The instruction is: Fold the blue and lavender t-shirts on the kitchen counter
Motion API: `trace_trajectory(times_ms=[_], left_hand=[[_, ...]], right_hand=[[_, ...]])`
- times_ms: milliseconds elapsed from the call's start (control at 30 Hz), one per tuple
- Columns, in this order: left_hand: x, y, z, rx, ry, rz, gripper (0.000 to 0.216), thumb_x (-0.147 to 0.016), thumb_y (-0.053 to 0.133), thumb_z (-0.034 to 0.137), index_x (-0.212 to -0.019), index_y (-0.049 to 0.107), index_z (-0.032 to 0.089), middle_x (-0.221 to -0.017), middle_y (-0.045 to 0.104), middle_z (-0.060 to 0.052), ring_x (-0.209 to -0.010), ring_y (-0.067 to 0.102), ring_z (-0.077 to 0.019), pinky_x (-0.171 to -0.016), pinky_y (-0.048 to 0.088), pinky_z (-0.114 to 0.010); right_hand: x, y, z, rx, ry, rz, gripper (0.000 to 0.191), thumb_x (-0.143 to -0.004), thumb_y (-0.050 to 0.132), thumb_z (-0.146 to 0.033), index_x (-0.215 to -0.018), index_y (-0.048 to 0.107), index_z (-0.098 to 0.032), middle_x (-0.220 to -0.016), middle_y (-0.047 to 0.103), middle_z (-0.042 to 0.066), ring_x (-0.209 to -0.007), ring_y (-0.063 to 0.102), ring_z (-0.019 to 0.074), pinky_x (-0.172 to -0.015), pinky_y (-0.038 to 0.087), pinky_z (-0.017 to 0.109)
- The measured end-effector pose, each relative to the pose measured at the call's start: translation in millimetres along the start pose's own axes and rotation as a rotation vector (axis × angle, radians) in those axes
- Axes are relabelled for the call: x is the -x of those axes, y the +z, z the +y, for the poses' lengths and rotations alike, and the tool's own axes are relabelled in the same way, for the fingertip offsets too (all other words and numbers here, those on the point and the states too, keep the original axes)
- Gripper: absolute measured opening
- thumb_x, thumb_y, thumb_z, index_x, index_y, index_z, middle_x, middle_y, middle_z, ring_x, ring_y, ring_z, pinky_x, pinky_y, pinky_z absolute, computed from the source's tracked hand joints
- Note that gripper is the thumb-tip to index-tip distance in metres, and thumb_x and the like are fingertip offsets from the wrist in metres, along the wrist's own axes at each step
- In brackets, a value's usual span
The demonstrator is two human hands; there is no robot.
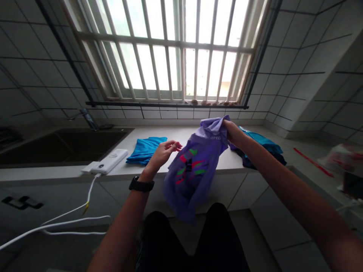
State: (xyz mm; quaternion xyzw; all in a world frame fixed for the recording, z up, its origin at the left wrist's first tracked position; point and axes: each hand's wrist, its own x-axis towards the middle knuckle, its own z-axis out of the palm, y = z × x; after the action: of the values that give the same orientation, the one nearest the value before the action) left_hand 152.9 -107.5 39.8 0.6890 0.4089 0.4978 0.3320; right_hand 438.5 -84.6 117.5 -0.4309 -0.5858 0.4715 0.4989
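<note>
A purple T-shirt [202,151] with a red, green and black print hangs over the counter's front edge, its lower part blurred. My right hand [233,133] grips its upper corner and holds it raised. Beside the shirt's left side is my left hand [167,149], fingers loosely bent and apart, with no cloth visible in them; whether the fingertips touch the shirt I cannot tell. Left of that hand lies a folded blue garment [146,149] on the white counter [181,132]. Behind my right forearm sits a pile of blue and dark clothes [262,145], partly hidden.
A dark sink [56,145] with a faucet [89,119] is at the left. Near it lies a white power bank [113,160] with a white cable [90,190]. A red strip [313,162] and a plastic bag [343,158] lie at the right. A barred window [181,49] is ahead.
</note>
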Motion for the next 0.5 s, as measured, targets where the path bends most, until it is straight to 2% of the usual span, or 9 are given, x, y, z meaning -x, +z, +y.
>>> trace_trajectory(times_ms=[133, 233, 300, 367, 500], left_hand=[[2, 18, 10, 0.020, -0.021, -0.154, 0.049, -0.075, 0.077, 0.063, -0.092, 0.076, 0.017, -0.088, 0.079, -0.008, -0.088, 0.074, -0.0259, -0.083, 0.059, -0.038], [3, 38, 5, -0.015, -0.082, -0.299, 0.053, -0.068, 0.085, 0.058, -0.101, 0.077, 0.018, -0.093, 0.080, -0.008, -0.089, 0.074, -0.0279, -0.080, 0.060, -0.039], [3, 45, -2, -0.008, -0.089, -0.267, 0.057, -0.067, 0.085, 0.060, -0.105, 0.077, 0.018, -0.096, 0.080, -0.008, -0.091, 0.073, -0.0293, -0.081, 0.061, -0.039], [2, 43, -8, 0.024, -0.083, -0.179, 0.062, -0.069, 0.081, 0.068, -0.103, 0.077, 0.017, -0.096, 0.080, -0.009, -0.093, 0.073, -0.0303, -0.081, 0.060, -0.039], [-1, 21, -1, 0.105, -0.058, -0.042, 0.072, -0.069, 0.071, 0.082, -0.095, 0.075, 0.015, -0.087, 0.076, -0.008, -0.086, 0.071, -0.0250, -0.079, 0.059, -0.036]], right_hand=[[7, 12, 0, -0.060, 0.010, -0.075, 0.020, -0.083, 0.067, -0.042, -0.080, 0.066, -0.022, -0.076, 0.074, 0.004, -0.076, 0.072, 0.0228, -0.077, 0.061, 0.038], [13, 31, -3, -0.099, 0.002, -0.111, 0.018, -0.085, 0.067, -0.039, -0.080, 0.065, -0.022, -0.076, 0.073, 0.004, -0.078, 0.071, 0.0213, -0.078, 0.061, 0.035], [14, 37, -5, -0.124, 0.001, -0.127, 0.019, -0.087, 0.066, -0.040, -0.081, 0.066, -0.022, -0.078, 0.074, 0.005, -0.080, 0.071, 0.0218, -0.077, 0.061, 0.034], [14, 33, -6, -0.145, 0.005, -0.142, 0.021, -0.087, 0.065, -0.042, -0.083, 0.068, -0.021, -0.080, 0.075, 0.006, -0.081, 0.071, 0.0225, -0.076, 0.061, 0.034], [7, 3, 0, -0.146, 0.041, -0.141, 0.019, -0.082, 0.064, -0.037, -0.086, 0.069, -0.019, -0.080, 0.075, 0.006, -0.078, 0.071, 0.0214, -0.072, 0.061, 0.031]])
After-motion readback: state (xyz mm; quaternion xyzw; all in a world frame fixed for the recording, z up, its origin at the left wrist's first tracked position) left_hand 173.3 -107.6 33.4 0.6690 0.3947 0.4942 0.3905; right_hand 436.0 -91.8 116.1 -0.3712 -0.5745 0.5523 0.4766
